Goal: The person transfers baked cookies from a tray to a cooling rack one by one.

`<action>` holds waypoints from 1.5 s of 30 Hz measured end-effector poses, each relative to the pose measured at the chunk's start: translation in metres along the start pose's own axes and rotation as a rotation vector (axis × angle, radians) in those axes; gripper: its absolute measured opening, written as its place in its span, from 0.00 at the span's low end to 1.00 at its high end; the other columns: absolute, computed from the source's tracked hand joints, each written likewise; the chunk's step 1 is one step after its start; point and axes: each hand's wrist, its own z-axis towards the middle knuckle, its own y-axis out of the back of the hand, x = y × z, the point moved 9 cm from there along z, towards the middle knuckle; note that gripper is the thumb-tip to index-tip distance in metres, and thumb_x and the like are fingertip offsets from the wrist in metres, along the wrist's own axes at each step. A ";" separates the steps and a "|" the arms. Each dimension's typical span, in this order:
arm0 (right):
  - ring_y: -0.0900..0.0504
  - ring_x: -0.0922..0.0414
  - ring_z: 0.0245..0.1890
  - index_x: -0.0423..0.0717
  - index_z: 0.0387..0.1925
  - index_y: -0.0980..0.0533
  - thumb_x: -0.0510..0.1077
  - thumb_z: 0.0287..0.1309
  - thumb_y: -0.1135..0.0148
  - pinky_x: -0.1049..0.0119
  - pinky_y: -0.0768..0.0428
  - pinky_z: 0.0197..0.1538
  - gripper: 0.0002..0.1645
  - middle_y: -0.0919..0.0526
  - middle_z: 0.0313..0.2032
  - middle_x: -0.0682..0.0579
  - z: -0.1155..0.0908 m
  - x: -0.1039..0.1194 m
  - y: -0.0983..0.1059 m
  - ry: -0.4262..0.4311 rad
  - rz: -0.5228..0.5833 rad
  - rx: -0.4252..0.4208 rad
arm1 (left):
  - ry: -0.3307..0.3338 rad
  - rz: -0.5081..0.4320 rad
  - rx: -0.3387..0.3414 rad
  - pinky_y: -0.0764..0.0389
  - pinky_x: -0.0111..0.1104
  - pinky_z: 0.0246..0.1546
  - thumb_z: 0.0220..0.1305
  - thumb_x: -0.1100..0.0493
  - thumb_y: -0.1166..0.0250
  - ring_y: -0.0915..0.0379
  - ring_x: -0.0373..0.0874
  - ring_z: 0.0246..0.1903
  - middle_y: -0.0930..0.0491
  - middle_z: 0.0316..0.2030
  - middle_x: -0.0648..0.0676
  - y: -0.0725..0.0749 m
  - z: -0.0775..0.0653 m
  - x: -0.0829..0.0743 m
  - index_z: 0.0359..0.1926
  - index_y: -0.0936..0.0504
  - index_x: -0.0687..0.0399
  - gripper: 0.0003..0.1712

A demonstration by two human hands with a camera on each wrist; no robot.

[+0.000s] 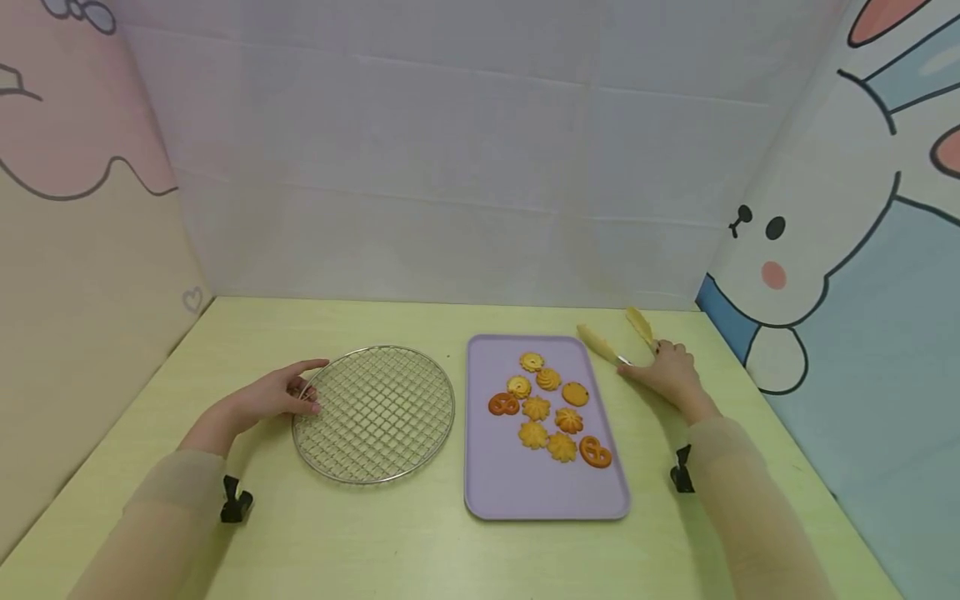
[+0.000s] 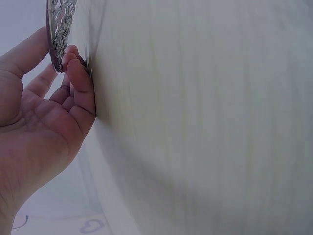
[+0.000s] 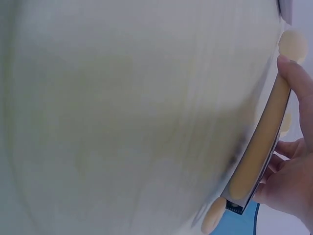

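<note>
My left hand (image 1: 270,396) holds the left edge of a round wire cooling rack (image 1: 375,417). In the left wrist view its fingers (image 2: 80,81) curl beneath the rack's rim (image 2: 57,44). On the far right, my right hand (image 1: 670,375) grips a pair of tongs (image 3: 259,142) with metal arms and cream-yellow ends. Their two tips (image 1: 596,340) are spread apart and point toward the back wall. The thumb presses one arm of the tongs while the other fingers lie on the opposite side.
Between the hands lies a purple tray (image 1: 540,500) with several golden cookies (image 1: 533,434) and two pretzels (image 1: 595,452) on it. Everything is on a pale wooden table (image 1: 337,542). A white wall (image 1: 450,167) rises behind, with cartoon-printed panels (image 1: 847,292) at both sides.
</note>
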 end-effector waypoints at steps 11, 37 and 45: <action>0.34 0.36 0.50 0.35 0.63 0.49 0.69 0.45 0.43 0.41 0.33 0.43 0.57 0.42 0.54 0.31 -0.011 0.014 0.019 0.088 -0.024 -0.042 | -0.018 -0.027 -0.021 0.33 0.29 0.33 0.47 0.55 0.31 0.38 0.43 0.33 0.34 0.34 0.57 -0.001 0.001 -0.003 0.67 0.51 0.52 0.50; 0.31 0.53 0.17 0.53 0.55 0.34 0.65 0.44 0.44 0.63 0.39 0.15 0.37 0.26 0.48 0.50 -0.057 0.077 0.085 0.400 -0.262 -0.347 | 0.010 -0.012 -0.035 0.35 0.31 0.35 0.47 0.54 0.31 0.39 0.45 0.35 0.34 0.35 0.58 0.000 -0.002 0.000 0.67 0.50 0.52 0.50; 0.36 0.58 0.10 0.53 0.52 0.31 0.71 0.35 0.38 0.66 0.42 0.12 0.43 0.22 0.44 0.51 -0.077 0.106 0.096 0.556 -0.317 -0.438 | 0.007 -0.018 -0.030 0.34 0.30 0.35 0.47 0.54 0.31 0.38 0.45 0.35 0.34 0.36 0.57 -0.001 -0.001 0.002 0.68 0.51 0.53 0.51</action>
